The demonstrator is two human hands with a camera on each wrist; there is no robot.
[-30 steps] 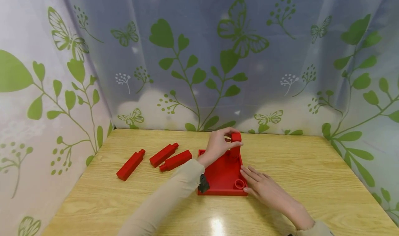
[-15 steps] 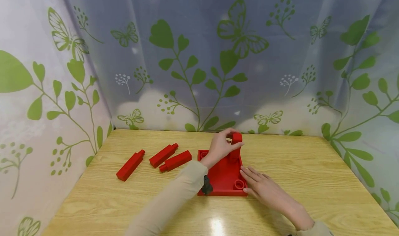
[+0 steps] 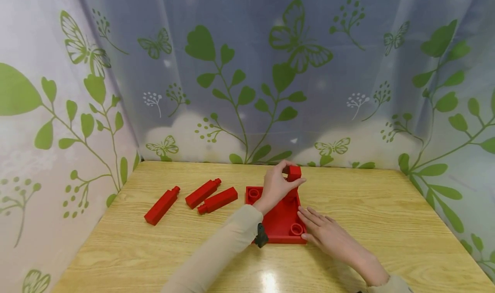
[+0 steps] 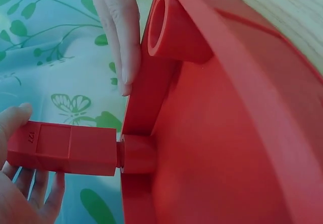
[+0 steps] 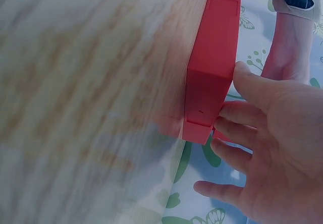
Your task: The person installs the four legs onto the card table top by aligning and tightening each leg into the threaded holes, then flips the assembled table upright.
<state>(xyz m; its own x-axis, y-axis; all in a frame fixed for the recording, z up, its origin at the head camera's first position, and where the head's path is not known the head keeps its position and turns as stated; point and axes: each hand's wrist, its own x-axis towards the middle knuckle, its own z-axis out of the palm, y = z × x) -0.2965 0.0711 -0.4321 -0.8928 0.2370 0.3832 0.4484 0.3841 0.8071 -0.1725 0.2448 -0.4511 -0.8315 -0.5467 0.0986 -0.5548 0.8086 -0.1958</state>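
My left hand (image 3: 273, 189) grips the top of a red square leg (image 3: 295, 172), thumb and fingers round it. The leg stands upright at the back right corner of a shallow red tray-like tabletop (image 3: 280, 222). In the left wrist view, the threaded neck of the leg meets a round socket (image 4: 139, 154), with a thin stretch of neck showing between them. My right hand (image 3: 330, 237) lies flat on the table with straight fingers touching the tabletop's right side. Other round sockets show at its front right corner (image 3: 296, 230) and back left corner (image 3: 253, 193).
Three loose red legs lie left of the tabletop: the far left leg (image 3: 162, 206), the middle leg (image 3: 203, 193) and the nearer leg (image 3: 218, 200). A patterned curtain (image 3: 232, 91) hangs behind the wooden table (image 3: 371, 198).
My left wrist and forearm have swung slightly right as the hand turns at the leg, uncovering the back left socket. The right hand and loose legs keep their places.
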